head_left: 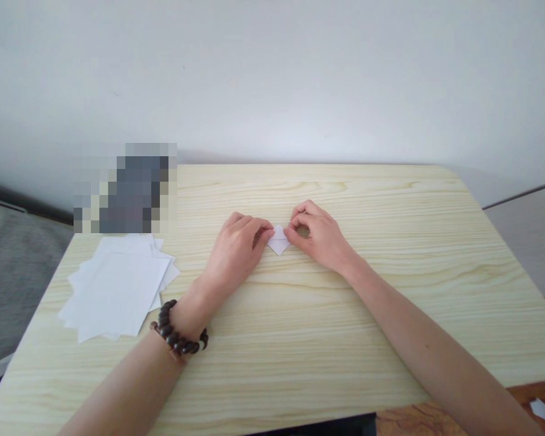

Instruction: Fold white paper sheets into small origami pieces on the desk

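Note:
Between my hands, near the middle of the table, is a small piece of folded white paper with a point toward me and a crease across it. My left hand, with a dark bead bracelet at the wrist, pinches the paper's left corner between thumb and fingertips. On the opposite side, the thumb and index finger of my right hand pinch the right corner. Both hands rest low over the wood-grain tabletop.
A loose, fanned pile of white square sheets lies at the left. Behind it, a dark object is blurred into blocks. A white wall borders the table's far edge. At the bottom are a black edge and a brown wooden surface.

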`<action>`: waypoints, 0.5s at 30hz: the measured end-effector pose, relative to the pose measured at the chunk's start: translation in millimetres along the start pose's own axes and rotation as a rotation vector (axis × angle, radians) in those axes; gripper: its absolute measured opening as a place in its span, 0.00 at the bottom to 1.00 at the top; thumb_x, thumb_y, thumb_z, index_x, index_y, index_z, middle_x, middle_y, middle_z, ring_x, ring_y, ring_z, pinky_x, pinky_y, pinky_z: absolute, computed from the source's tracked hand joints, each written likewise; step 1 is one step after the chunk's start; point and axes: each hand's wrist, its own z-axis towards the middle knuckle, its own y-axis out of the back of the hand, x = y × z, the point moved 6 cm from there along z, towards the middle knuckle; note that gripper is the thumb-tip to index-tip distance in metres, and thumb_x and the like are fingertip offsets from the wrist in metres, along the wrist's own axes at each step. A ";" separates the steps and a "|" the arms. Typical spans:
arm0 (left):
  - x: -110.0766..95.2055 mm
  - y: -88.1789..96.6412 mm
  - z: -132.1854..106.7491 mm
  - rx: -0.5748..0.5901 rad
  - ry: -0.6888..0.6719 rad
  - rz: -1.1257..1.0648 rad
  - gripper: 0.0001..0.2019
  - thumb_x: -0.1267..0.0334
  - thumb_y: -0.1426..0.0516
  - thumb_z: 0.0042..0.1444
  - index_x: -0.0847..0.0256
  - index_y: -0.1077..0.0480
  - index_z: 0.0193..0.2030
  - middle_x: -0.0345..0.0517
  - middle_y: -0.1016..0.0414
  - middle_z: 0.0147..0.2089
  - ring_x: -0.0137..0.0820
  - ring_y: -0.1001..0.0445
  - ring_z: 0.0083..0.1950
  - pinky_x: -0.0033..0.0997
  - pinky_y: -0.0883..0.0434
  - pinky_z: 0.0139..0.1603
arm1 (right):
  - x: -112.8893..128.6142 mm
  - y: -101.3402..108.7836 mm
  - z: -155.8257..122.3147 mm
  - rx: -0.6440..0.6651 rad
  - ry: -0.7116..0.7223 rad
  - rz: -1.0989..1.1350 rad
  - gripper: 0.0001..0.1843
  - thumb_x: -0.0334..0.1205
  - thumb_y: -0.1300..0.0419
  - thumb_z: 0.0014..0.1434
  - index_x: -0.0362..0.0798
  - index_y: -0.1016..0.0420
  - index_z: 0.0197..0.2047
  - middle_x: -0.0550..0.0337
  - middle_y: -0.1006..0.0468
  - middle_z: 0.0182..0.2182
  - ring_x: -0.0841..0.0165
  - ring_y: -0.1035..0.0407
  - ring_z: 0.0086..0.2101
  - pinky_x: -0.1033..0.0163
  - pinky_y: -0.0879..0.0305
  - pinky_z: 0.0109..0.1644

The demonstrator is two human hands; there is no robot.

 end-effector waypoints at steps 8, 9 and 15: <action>-3.8 2.6 -2.2 -0.030 -0.017 0.062 0.07 0.64 0.46 0.62 0.62 0.26 0.38 0.47 0.23 0.36 0.38 0.34 0.42 0.40 0.31 0.44 | -5.8 2.0 -2.6 0.013 -0.032 0.037 0.08 0.41 0.39 0.58 0.49 0.35 0.34 0.55 0.34 0.41 0.66 0.34 0.38 0.58 0.35 0.45; -3.6 2.6 -2.3 -0.026 -0.002 0.079 0.07 0.64 0.46 0.62 0.61 0.26 0.39 0.47 0.24 0.36 0.39 0.34 0.43 0.40 0.31 0.44 | -6.7 2.6 -3.0 0.027 -0.019 0.056 0.08 0.42 0.39 0.58 0.49 0.36 0.35 0.55 0.35 0.42 0.66 0.35 0.39 0.58 0.35 0.45; -1.8 2.0 -3.7 -0.017 0.015 0.105 0.09 0.64 0.45 0.62 0.56 0.25 0.46 0.48 0.30 0.42 0.39 0.37 0.45 0.42 0.33 0.47 | -8.4 4.0 -2.3 0.114 0.028 0.122 0.06 0.39 0.39 0.59 0.49 0.34 0.34 0.58 0.33 0.39 0.67 0.35 0.40 0.60 0.37 0.45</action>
